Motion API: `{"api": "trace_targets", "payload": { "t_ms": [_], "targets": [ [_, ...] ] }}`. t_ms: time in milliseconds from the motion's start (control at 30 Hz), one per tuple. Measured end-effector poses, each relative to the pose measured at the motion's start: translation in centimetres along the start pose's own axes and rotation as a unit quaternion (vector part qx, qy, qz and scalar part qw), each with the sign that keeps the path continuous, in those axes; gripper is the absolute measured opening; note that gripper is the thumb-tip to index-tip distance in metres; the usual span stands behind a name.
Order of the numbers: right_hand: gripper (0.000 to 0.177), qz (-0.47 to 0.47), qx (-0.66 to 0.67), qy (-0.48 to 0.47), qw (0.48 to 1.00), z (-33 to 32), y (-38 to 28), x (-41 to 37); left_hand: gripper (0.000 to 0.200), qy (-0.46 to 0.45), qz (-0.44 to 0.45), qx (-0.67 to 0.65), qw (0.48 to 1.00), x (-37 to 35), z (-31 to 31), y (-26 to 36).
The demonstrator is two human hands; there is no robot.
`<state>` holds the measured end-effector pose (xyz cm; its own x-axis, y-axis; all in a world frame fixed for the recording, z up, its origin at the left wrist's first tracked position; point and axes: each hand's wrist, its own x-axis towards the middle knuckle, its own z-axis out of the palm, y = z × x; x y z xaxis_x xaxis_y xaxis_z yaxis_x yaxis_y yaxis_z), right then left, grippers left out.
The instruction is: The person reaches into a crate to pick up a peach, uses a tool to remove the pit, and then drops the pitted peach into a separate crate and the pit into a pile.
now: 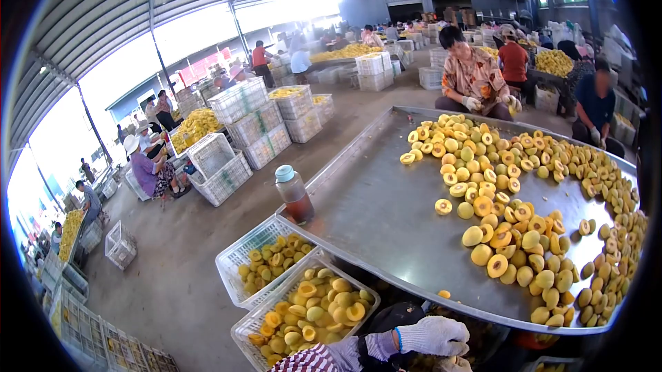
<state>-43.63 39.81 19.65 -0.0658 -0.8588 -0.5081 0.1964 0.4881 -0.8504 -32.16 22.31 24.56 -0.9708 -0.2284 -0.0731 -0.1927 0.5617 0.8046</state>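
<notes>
My left hand (433, 336), in a white knit glove, is at the bottom edge, below the rim of the metal table. Its fingers are curled closed, and whatever lies in them is hidden. Just under it my right hand (452, 364), also gloved, shows only in part; its fingers look bent together close to the left. A white crate (239, 334) of halved yellow peaches (316, 314) stands left of my hands. More peach halves (531, 239) lie heaped on the metal table (365, 196), many with cut faces or stones showing.
A second crate (224, 262) of peaches stands behind the nearer one. A jar with a blue lid (294, 193) is at the table's left edge. Across the table sits a co-worker in a patterned shirt (476, 77). Stacked white crates (252, 124) and other workers fill the hall.
</notes>
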Motion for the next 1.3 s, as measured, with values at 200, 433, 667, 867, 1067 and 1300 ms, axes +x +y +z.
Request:
{"api": "trace_targets", "payload": {
  "t_ms": [200, 433, 667, 867, 1067, 1300],
  "targets": [
    [0.024, 0.038, 0.047, 0.07, 0.996, -0.1, -1.3, -0.7, 0.029, 0.273, 0.066, 0.132, 0.95, 2.5, -1.2, -4.8],
    [0.017, 0.061, 0.056, 0.131, 0.988, -0.5, -3.4, -2.9, 0.031, 0.221, -0.085, 0.246, 0.94, 3.4, -0.8, -11.9],
    [0.018, 0.056, 0.057, 0.19, 0.979, -1.8, -2.8, -3.0, 0.031, 0.225, -0.097, 0.273, 0.931, 3.5, -0.2, -12.1],
    [0.022, 0.027, 0.058, 0.237, 0.969, -4.7, -3.1, -3.3, 0.032, 0.169, -0.112, 0.253, 0.946, 2.9, -1.6, -10.2],
    [0.017, -0.037, 0.098, 0.303, 0.947, -8.9, -1.4, -2.7, 0.036, 0.167, -0.133, 0.221, 0.952, 3.3, -1.2, -10.4],
    [0.018, 0.003, 0.225, 0.277, 0.934, -11.9, 0.7, -1.4, 0.03, -0.044, -0.168, 0.215, 0.961, 5.6, -4.0, -9.7]
  ]
}}
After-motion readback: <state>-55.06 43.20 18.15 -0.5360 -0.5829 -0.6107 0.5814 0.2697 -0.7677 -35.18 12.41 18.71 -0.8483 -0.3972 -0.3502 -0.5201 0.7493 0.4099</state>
